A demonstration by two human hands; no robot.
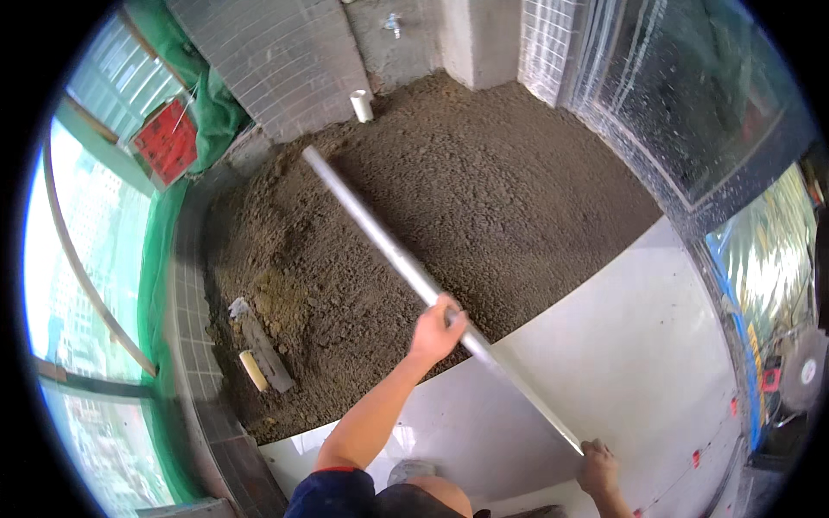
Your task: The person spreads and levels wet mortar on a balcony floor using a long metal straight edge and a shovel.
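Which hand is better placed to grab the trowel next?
Left, I'd say: the left hand grips the metal bar near mid-length, closer to the trowel lying on the person's left. The right hand is farther off, at the bar's near end. The left would first have to let go.

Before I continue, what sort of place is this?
Probably a room or balcony under renovation: brown mortar-like mix lies spread out, with a trowel on it and pale tiling alongside.
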